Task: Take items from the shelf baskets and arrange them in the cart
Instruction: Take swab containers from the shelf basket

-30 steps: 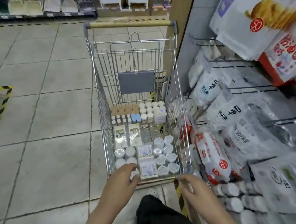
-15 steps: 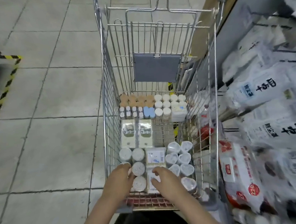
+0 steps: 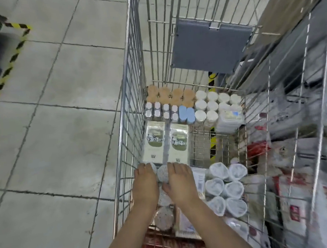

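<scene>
Both my hands are inside the wire cart point(image 3: 126, 99), at its near left corner. My left hand point(image 3: 145, 184) and my right hand point(image 3: 180, 182) lie side by side, fingers straight, resting on a column of round white containers point(image 3: 163, 174). One more of these round containers point(image 3: 163, 218) shows between my forearms. Two flat white-and-green boxes point(image 3: 165, 141) lie just beyond my fingertips. Several heart-shaped clear tubs point(image 3: 226, 189) stand to the right of my right hand. A flat white pack point(image 3: 199, 179) is partly hidden under my right hand.
At the cart's far end stand rows of tan lids point(image 3: 169, 94), small white jars point(image 3: 213, 103), two blue items point(image 3: 186, 113) and a stack of clear boxes point(image 3: 229, 119). A grey flap point(image 3: 209, 44) hangs above. Shelf baskets with bagged goods point(image 3: 294, 154) press against the right side. Tiled floor point(image 3: 52, 111) lies left.
My hands went from the cart's near rim down into it and forward onto the round containers. The view tilted down and closer over the cart.
</scene>
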Tool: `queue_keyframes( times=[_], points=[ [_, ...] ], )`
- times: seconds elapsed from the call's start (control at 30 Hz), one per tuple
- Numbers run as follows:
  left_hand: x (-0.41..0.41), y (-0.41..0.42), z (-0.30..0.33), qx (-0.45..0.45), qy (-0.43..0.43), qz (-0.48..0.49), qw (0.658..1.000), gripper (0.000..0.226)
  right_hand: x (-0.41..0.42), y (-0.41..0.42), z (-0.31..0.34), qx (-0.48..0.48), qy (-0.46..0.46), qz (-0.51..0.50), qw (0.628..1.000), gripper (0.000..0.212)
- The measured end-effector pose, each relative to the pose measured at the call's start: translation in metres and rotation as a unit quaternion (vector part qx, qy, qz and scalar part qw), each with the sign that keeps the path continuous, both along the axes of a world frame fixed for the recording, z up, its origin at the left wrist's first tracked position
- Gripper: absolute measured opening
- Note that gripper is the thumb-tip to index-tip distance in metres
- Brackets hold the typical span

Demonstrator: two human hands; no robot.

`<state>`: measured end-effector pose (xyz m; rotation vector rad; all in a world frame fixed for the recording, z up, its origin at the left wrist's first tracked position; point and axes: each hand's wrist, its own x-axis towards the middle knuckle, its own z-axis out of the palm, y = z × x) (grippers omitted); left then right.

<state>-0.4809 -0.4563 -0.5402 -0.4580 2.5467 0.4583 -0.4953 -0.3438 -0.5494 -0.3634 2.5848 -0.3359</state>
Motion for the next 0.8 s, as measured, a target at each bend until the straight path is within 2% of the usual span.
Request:
queue_keyframes(
  times=[0.2, 0.4, 0.67, 0.8],
  points=[
    [0.001, 0.009, -0.013, -0.097, 0.001, 0.000, 0.995, 0.050, 0.001, -0.003, -0.017, 0.010, 0.020, -0.010, 1.000, 0.062],
    [0.002, 0.004, -0.015, -0.120, -0.006, -0.021, 0.993, 0.056, -0.006, -0.002, -0.016, -0.010, 0.013, -0.018, 1.000, 0.061],
    [0.002, 0.006, 0.025, -0.043, 0.029, 0.009, 0.999, 0.059, 0.001, 0.021, 0.013, -0.080, 0.036, -0.017, 0.996, 0.070],
    [0.007, 0.002, 0.073, 0.039, 0.093, -0.010, 0.995, 0.066, 0.010, 0.034, 0.057, -0.145, 0.010, -0.076, 0.986, 0.074]
  ],
)
